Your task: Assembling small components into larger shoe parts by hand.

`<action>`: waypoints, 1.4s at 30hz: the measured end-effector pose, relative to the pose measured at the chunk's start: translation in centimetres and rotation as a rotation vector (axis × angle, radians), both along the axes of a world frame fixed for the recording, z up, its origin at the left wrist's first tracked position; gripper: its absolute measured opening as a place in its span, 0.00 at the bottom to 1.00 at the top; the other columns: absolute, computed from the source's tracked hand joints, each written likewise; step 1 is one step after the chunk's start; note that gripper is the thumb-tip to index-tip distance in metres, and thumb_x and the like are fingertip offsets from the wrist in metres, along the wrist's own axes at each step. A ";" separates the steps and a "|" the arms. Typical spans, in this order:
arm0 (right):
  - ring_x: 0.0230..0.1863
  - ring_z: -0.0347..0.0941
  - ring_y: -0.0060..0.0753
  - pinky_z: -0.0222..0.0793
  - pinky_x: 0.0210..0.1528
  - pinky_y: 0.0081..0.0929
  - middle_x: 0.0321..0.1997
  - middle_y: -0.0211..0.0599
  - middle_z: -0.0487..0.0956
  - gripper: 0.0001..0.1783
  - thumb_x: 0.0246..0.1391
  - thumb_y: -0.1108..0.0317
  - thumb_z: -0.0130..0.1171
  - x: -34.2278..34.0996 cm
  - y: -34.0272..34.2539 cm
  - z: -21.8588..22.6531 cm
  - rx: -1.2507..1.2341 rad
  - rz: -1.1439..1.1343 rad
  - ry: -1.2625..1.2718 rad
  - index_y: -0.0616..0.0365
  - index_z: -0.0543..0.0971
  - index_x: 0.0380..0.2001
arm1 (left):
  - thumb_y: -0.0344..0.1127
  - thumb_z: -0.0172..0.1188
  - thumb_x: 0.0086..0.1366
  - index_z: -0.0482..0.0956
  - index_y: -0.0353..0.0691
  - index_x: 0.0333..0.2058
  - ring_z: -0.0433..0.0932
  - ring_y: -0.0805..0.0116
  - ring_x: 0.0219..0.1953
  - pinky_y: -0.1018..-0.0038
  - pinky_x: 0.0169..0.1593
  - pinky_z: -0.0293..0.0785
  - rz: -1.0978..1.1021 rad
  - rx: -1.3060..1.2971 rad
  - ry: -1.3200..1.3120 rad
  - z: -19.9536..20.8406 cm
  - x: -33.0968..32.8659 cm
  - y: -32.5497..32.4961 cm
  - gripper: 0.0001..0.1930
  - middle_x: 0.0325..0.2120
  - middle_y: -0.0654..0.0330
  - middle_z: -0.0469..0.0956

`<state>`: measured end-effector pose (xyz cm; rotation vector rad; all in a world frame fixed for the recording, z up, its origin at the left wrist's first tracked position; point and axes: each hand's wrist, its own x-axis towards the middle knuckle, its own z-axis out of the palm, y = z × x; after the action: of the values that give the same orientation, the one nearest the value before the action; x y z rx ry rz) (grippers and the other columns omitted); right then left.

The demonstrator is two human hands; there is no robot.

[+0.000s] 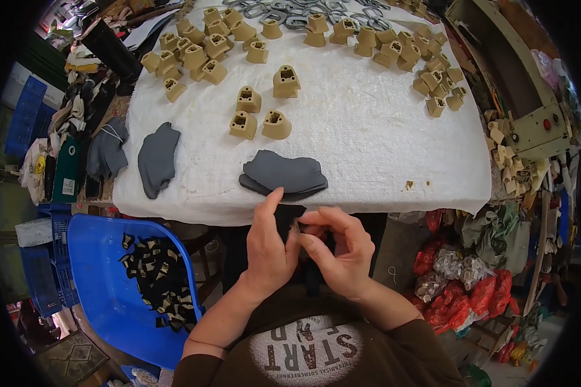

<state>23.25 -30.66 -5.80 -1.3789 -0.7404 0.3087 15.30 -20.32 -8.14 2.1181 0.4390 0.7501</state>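
Note:
My left hand [268,248] and my right hand [342,257] meet just in front of the table's near edge. A dark piece of thin material [290,215] is between them, partly hidden by my fingers. My left fingers hold its left side, the index finger pointing up, and my right thumb and fingers pinch at its right edge. Right beyond my hands lies a stack of dark grey cut pieces [284,174]. Farther off stand several beige shoe heels [277,125] with holes in the faces turned to me.
White woven sheeting [368,155] covers the table. More beige heels [216,45] crowd its far side, near grey metal rings [297,20]. Other grey pieces [158,160] lie at left. Below left, a blue tub [103,284] holds black-covered heels [158,277]; red bags [448,306] sit lower right.

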 end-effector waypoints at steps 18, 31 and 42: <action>0.29 0.69 0.29 0.65 0.30 0.23 0.30 0.33 0.77 0.16 0.41 0.80 0.64 2.5 -0.5 1.9 0.070 0.002 -0.409 0.63 0.73 0.37 | 0.29 0.46 0.60 0.60 0.31 0.54 0.76 0.54 0.38 0.67 0.45 0.70 -0.090 -0.347 0.148 2.4 -1.3 1.2 0.22 0.42 0.46 0.73; 0.45 0.70 0.33 0.64 0.50 0.30 0.46 0.43 0.75 0.09 0.57 0.73 0.48 6.6 0.5 -0.7 -0.051 0.867 0.325 0.64 0.77 0.30 | 0.33 0.44 0.63 0.62 0.29 0.54 0.69 0.69 0.46 0.75 0.51 0.65 -0.571 -1.008 0.243 2.9 -1.0 0.7 0.22 0.43 0.57 0.70; 0.44 0.70 0.26 0.69 0.42 0.24 0.51 0.35 0.71 0.19 0.64 0.59 0.42 2.3 -0.8 -3.7 0.057 0.513 0.534 0.57 0.70 0.52 | 0.43 0.42 0.68 0.65 0.39 0.48 0.66 0.78 0.26 0.80 0.29 0.64 -0.361 -1.057 -0.048 1.0 0.1 -0.6 0.17 0.29 0.64 0.69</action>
<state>25.53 -31.45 -9.48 -0.9670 -0.6325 1.0083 15.37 -20.90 -7.13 1.1254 0.3058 0.2421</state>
